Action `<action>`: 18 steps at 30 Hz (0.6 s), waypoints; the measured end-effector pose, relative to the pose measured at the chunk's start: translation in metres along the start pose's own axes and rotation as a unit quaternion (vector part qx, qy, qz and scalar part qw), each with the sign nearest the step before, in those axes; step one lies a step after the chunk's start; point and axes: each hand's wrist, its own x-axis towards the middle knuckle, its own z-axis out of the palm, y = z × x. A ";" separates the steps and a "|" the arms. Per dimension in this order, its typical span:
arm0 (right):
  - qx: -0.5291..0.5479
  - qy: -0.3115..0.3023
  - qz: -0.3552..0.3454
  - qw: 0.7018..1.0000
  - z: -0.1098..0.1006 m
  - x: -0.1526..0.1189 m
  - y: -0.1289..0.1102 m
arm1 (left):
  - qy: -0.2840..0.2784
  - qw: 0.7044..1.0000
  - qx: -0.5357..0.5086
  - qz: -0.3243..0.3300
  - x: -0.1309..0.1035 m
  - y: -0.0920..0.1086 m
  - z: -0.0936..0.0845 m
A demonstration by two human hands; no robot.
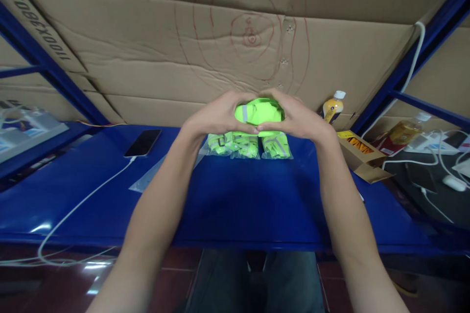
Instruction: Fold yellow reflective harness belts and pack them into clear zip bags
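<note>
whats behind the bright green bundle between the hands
Beyond the green bundle stands a cardboard wall with red rings drawn on it. Anything directly behind it, the left hand or the right hand is covered.

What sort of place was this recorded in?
Probably a workshop or storeroom bench, though that is a guess: a blue table in a blue frame, cardboard sheeting behind it, and bagged neon-yellow bundles on top.

The left hand (220, 115) and right hand (295, 116) hide the ends of the bundle (259, 112). The left forearm (161, 195) covers part of a bag (141, 183). Orange contents (355, 143) in the box (371, 172) are too blurred to tell.
</note>
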 end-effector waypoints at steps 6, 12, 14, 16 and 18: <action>0.049 0.005 0.034 0.998 -0.003 0.001 -0.004 | 0.029 0.999 0.029 0.009 0.000 0.004 0.004; 0.244 0.040 0.114 0.962 0.008 0.001 0.004 | 0.085 0.996 0.017 0.005 0.001 0.005 0.017; 0.305 0.065 0.128 0.942 0.012 0.001 0.012 | 0.142 0.989 0.033 -0.001 0.002 0.006 0.025; 0.335 0.103 0.138 0.926 0.013 0.000 0.018 | 0.229 0.972 0.041 -0.010 0.005 0.007 0.035; 0.337 0.146 0.144 0.919 0.012 -0.001 0.021 | 0.301 0.953 0.013 -0.032 0.008 0.007 0.044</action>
